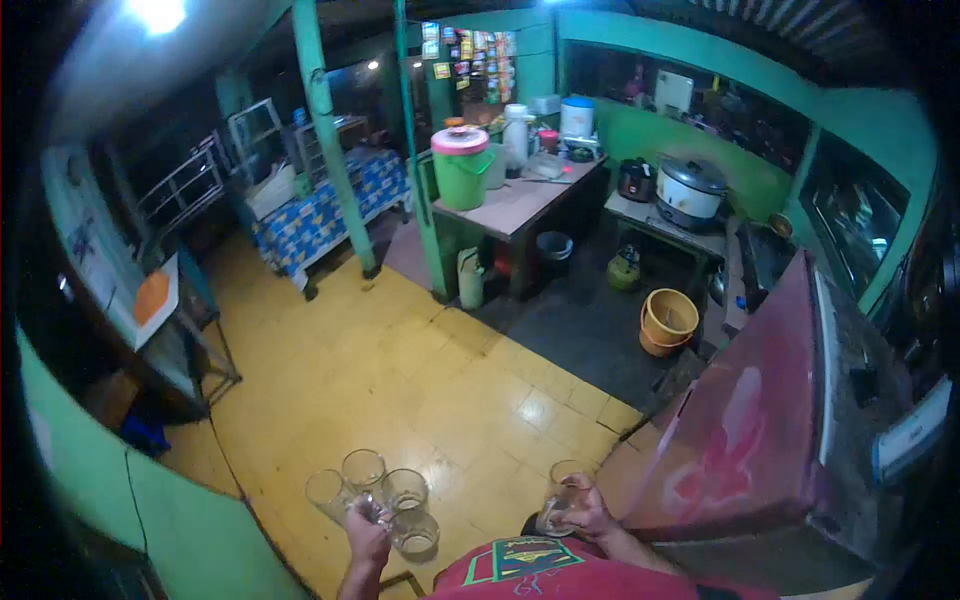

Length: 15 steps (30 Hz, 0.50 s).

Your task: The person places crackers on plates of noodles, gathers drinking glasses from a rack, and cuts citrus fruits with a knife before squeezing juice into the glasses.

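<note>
We seem to be in the kitchen of a home or small eatery: a rice cooker (692, 190) and a smaller cooker (637, 180) stand on the far right counter (655, 213), a gas cylinder (624, 270) sits below, a fridge (730, 430) is near right, and sachets (480, 60) hang at the far side above a table (520, 205) with tubs.

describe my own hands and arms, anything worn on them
The left hand and right hand are ungloved, and both forearms are bare, with no sleeve reaching them. No watch or bracelet shows; rings are too small to tell. Below them is a red shirt with a print edged in bright green, with dark and yellow shapes inside.
</note>
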Tool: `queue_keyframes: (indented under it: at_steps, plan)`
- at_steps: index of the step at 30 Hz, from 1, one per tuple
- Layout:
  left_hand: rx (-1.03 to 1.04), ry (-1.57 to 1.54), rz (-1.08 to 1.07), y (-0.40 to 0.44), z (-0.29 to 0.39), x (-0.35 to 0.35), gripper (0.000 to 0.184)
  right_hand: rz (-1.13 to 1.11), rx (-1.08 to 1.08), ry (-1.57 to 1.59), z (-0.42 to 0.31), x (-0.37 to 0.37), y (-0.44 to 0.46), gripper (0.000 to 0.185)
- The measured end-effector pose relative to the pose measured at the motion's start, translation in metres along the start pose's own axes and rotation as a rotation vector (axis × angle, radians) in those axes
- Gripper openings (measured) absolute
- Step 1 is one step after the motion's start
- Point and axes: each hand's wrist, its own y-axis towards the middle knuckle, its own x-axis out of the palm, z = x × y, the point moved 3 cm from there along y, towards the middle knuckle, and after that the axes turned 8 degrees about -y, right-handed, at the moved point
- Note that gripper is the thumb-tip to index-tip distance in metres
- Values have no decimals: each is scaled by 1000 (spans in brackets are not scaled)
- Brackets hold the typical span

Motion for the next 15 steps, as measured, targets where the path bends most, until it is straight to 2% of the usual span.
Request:
queue_keyframes:
  at_steps: [1, 3, 4, 5, 7, 8, 9, 11, 15]
  plan:
    - [2, 14, -26, 36, 0, 19, 22, 19, -18, 12, -10, -1, 18, 73]
    - [80, 278, -148, 104, 5, 68, 20, 302, -99, -590, -36, -12, 52, 74]
    - [70, 111, -144, 132, 6, 96, 18, 383, -161, -487, -35, -20, 75, 76]
    - [76, 121, -161, 159, 3, 122, 18, 397, -172, -476, -40, -38, 96, 76]
    - [37, 182, -262, 215, -12, 172, 17, 575, -114, -802, -67, -70, 138, 75]
    - [40, 168, -284, 249, -33, 192, 15, 583, -169, -633, -70, -97, 164, 72]
    - [68, 211, -295, 275, -39, 217, 14, 598, -189, -626, -88, -120, 197, 72]
    - [-89, 89, -262, 328, -66, 257, 13, 715, -244, -776, -128, -149, 246, 70]
    - [-159, 87, -297, 394, -68, 322, 12, 663, -262, -670, -210, -174, 344, 69]
